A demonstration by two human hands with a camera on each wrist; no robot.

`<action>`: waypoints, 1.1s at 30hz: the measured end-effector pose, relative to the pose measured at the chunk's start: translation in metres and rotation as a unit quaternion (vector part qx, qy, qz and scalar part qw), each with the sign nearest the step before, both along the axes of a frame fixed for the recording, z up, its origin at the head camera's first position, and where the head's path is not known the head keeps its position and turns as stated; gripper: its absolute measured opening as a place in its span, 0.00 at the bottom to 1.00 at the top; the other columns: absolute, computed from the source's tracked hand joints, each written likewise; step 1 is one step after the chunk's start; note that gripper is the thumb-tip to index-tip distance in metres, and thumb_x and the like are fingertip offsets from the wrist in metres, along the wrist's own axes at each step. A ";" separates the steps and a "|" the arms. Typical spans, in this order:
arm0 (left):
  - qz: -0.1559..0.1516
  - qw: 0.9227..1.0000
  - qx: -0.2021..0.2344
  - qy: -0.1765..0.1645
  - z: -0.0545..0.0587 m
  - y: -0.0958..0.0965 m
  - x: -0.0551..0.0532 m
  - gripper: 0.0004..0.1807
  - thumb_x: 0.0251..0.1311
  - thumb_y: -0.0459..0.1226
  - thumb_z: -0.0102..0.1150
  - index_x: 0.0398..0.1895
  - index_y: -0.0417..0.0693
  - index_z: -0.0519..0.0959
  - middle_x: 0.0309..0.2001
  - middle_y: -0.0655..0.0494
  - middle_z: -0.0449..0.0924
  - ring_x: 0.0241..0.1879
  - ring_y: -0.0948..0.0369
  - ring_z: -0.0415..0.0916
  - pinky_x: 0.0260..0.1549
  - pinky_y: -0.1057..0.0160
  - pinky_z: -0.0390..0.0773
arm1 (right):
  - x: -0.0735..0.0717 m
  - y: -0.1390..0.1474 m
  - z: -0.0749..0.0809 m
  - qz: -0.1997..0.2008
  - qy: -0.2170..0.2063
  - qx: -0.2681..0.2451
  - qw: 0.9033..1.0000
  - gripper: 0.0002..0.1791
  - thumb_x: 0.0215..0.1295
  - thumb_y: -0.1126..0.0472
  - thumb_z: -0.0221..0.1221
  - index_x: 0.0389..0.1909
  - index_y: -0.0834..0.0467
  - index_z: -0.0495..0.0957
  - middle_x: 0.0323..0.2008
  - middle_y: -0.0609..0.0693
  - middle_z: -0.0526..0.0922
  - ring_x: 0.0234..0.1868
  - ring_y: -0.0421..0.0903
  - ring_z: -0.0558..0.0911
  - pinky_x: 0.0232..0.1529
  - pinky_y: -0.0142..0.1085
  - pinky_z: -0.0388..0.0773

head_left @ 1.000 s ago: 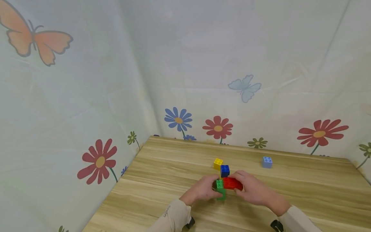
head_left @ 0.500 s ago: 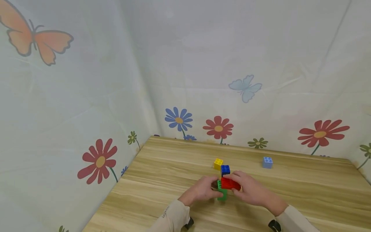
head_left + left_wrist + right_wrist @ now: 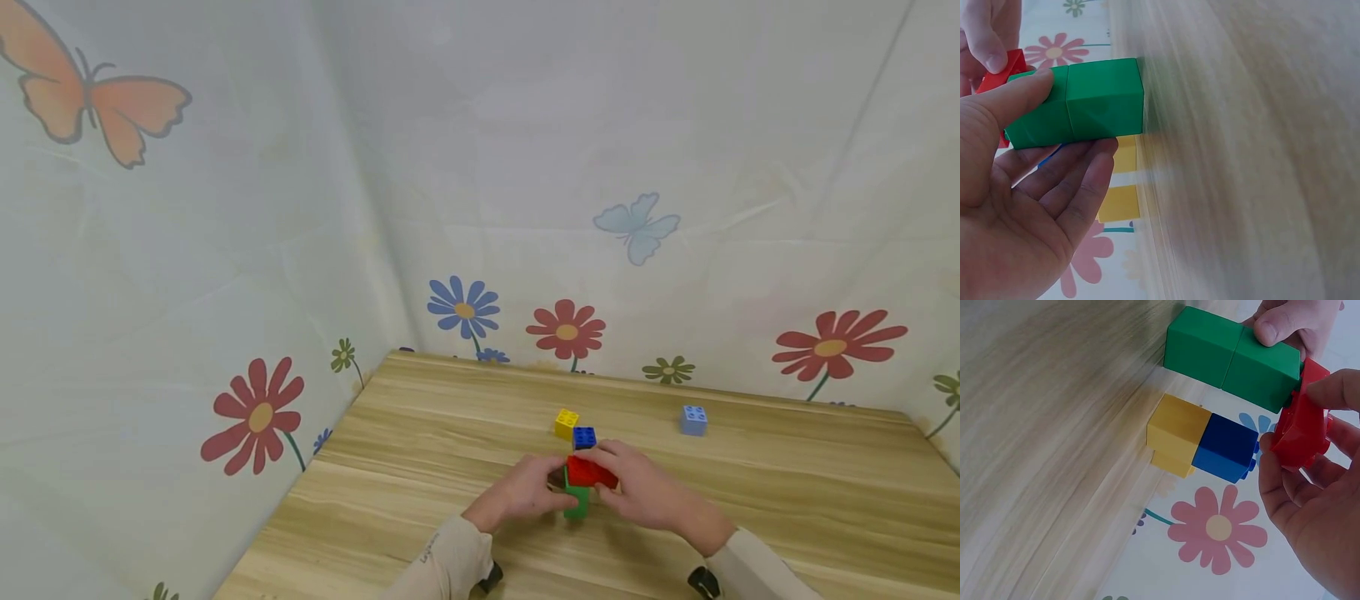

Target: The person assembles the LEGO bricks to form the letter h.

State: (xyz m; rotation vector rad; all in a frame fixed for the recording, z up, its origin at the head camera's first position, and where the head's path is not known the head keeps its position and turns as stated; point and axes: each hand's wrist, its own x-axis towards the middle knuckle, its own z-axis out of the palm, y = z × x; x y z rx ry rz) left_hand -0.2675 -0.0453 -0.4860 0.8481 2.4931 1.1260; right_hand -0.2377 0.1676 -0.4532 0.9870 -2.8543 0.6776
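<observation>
Two green toy building blocks (image 3: 1104,100), one stacked on the other, stand on the table; my left hand (image 3: 525,492) grips the upper one between thumb and fingers. My right hand (image 3: 648,490) pinches a long red building block (image 3: 1302,422) by its sides. One end of this red block is over the top of the green stack, slightly tilted; whether its studs are pressed together I cannot tell. Just behind the hands, a dark blue block (image 3: 1227,447) sits on a yellow block (image 3: 1175,428), a small gap away from the green stack.
Another yellow block (image 3: 567,422) lies behind the blue-topped stack. Farther back to the right is a light blue block (image 3: 693,422). The wooden table (image 3: 420,433) ends at a flower-printed cloth wall (image 3: 510,208) at the back and left.
My right hand has moved the red block a little to the left, from beside the green studs to above them, covering them. My left hand keeps its grip on the green stack.
</observation>
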 end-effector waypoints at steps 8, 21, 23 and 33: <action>-0.007 1.000 -0.005 0.009 -0.002 0.000 0.000 0.17 0.56 0.43 0.66 0.49 0.57 0.77 0.40 0.71 0.79 0.40 0.73 0.74 0.44 0.69 0.74 | -0.001 -0.002 0.000 0.006 0.023 0.000 1.000 0.23 0.61 0.54 0.63 0.57 0.51 0.74 0.51 0.46 0.75 0.47 0.43 0.75 0.46 0.40 0.77; -0.011 1.000 0.001 0.008 0.000 0.000 0.000 0.17 0.57 0.42 0.66 0.50 0.57 0.77 0.42 0.70 0.79 0.41 0.71 0.75 0.43 0.70 0.74 | -0.002 -0.006 0.003 0.020 0.034 0.013 0.999 0.22 0.62 0.56 0.62 0.57 0.54 0.76 0.48 0.48 0.76 0.45 0.44 0.75 0.47 0.40 0.77; -0.010 1.000 0.001 0.008 0.000 0.000 0.000 0.17 0.57 0.42 0.66 0.50 0.56 0.77 0.42 0.70 0.79 0.42 0.71 0.75 0.42 0.70 0.74 | -0.002 -0.006 0.003 0.021 0.035 0.015 0.999 0.21 0.62 0.56 0.62 0.57 0.54 0.76 0.48 0.48 0.76 0.45 0.44 0.75 0.46 0.40 0.77; -0.002 1.000 -0.003 0.006 0.001 0.001 0.001 0.17 0.56 0.42 0.66 0.49 0.56 0.77 0.40 0.70 0.79 0.40 0.71 0.75 0.40 0.70 0.74 | 0.000 -0.006 0.006 0.027 0.043 0.017 0.999 0.22 0.62 0.56 0.62 0.56 0.56 0.76 0.48 0.49 0.76 0.45 0.45 0.76 0.47 0.41 0.77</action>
